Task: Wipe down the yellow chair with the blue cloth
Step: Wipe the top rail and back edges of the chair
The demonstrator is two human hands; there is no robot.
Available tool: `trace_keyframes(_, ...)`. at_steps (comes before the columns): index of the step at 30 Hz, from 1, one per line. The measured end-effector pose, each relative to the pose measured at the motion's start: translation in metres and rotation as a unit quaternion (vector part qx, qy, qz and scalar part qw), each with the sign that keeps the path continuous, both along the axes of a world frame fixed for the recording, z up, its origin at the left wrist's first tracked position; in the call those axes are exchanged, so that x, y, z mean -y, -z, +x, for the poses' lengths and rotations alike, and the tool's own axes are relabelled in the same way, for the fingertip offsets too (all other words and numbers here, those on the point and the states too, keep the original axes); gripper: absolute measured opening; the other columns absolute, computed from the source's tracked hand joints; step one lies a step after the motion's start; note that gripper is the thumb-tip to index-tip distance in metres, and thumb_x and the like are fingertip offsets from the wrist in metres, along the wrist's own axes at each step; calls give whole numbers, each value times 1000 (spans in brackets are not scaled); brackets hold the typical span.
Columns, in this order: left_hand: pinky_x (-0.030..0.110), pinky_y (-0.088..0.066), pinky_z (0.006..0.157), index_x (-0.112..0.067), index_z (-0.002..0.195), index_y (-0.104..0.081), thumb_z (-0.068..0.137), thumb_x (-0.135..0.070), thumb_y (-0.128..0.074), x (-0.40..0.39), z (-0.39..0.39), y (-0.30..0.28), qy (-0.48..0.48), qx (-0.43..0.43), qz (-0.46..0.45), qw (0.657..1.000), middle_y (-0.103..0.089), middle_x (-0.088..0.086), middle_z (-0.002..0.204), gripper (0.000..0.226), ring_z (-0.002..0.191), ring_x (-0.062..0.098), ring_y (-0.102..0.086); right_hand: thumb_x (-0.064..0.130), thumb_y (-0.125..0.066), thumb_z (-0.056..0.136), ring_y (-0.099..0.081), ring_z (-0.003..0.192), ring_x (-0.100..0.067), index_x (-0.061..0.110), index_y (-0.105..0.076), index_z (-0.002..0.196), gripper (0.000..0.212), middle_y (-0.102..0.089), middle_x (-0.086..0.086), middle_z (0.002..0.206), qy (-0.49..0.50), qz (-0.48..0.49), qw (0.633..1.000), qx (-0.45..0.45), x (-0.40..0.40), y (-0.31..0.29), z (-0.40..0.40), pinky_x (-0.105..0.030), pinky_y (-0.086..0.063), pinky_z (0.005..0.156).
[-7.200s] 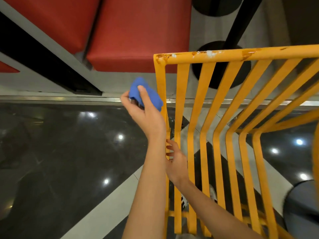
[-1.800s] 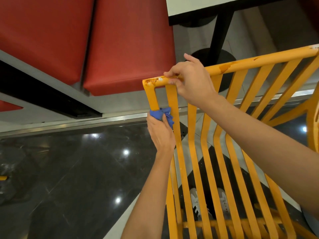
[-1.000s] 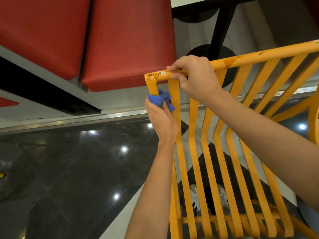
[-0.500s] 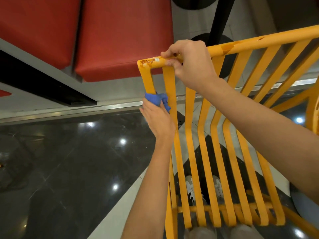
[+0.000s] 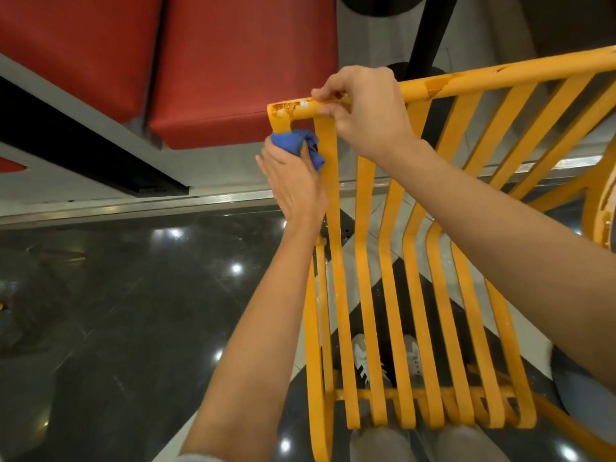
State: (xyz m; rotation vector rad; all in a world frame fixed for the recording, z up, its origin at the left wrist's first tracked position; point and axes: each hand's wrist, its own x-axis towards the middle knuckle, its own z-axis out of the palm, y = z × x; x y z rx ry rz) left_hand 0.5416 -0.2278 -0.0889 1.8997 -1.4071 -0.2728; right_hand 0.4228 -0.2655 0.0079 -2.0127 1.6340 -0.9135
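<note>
**A:** head cam only here. Where's the cloth?

**B:** the blue cloth [image 5: 296, 145] is bunched in the left hand [image 5: 293, 188], pressed on the outer upright of the yellow chair [image 5: 393, 295], just under the chipped top corner. The right hand [image 5: 366, 111] is wrapped round the top rail right beside it.

**A:** any writing or logos?

**B:** none I can read. Red bench cushions [image 5: 233, 61] behind, and striped sneakers [image 5: 366, 361] show through the slats.
</note>
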Motion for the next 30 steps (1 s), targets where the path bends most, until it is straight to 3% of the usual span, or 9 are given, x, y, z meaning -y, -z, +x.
trace_keyframes(3, 34, -7, 123, -2, 122, -50, 93, -45, -32, -12, 4, 18, -5, -69, 48, 996, -62, 12, 109, 55, 112, 26, -56, 20, -68, 87, -65, 101, -16, 18, -74, 102, 17, -72, 5, 107, 2, 9, 1000, -5, 1, 0, -2, -37, -51, 89)
trace_keyframes(8, 45, -16, 122, -6, 126, -47, 98, -29, -52, -119, 5, 80, -21, 98, 235, 967, -59, 8, 116, 37, 119, 24, -55, 24, -68, 88, -63, 101, -15, 21, -74, 105, 18, -71, 7, 107, -3, 13, 1000, -12, 1, -1, -3, -38, -50, 91)
trace_keyframes(11, 45, -15, 121, -9, 117, -51, 96, -33, -55, -186, 7, 100, -26, 157, 301, 940, -63, 4, 104, 32, 105, 21, -63, 23, -68, 89, -63, 100, -13, 21, -74, 106, 19, -70, 6, 108, -3, 7, 1000, -10, 1, 0, -3, -35, -51, 90)
trace_keyframes(14, 49, -12, 120, -9, 111, -54, 93, -34, -58, -210, 5, 102, -33, 194, 306, 931, -63, 2, 94, 31, 95, 21, -66, 22, -68, 88, -64, 100, -13, 20, -74, 105, 19, -71, 6, 107, 1, 4, 1000, -8, 1, 1, -2, -34, -52, 88)
trace_keyframes(18, 54, -7, 119, -6, 112, -54, 96, -37, -52, -166, 1, 96, -49, 233, 292, 927, -62, 5, 96, 35, 97, 24, -64, 21, -69, 87, -64, 101, -12, 20, -74, 105, 19, -71, 8, 107, 9, 7, 1000, -6, 0, 1, -1, -34, -52, 89)
trace_keyframes(23, 53, -7, 120, -6, 119, -53, 96, -37, -49, -164, 0, 95, -54, 221, 281, 932, -63, 2, 100, 39, 99, 21, -64, 22, -69, 88, -63, 101, -13, 21, -74, 106, 19, -70, 7, 107, 5, 8, 1000, -11, 0, 0, -2, -34, -53, 88)
trace_keyframes(27, 51, -7, 121, -15, 111, -53, 98, -41, -42, -222, 10, 87, -21, 152, 354, 923, -63, -5, 96, 31, 102, 13, -63, 21, -70, 88, -64, 99, -14, 21, -74, 107, 19, -71, 5, 107, -2, 29, 1000, -11, 1, -5, -3, -35, -53, 89)
trace_keyframes(30, 47, -14, 121, -14, 107, -54, 103, -38, -32, -221, 22, 67, -33, 110, 387, 915, -65, 0, 97, 33, 104, 18, -62, 21, -72, 86, -63, 99, -13, 23, -73, 110, 24, -71, 4, 107, -23, 62, 998, -21, 5, -14, -7, -35, -53, 91)
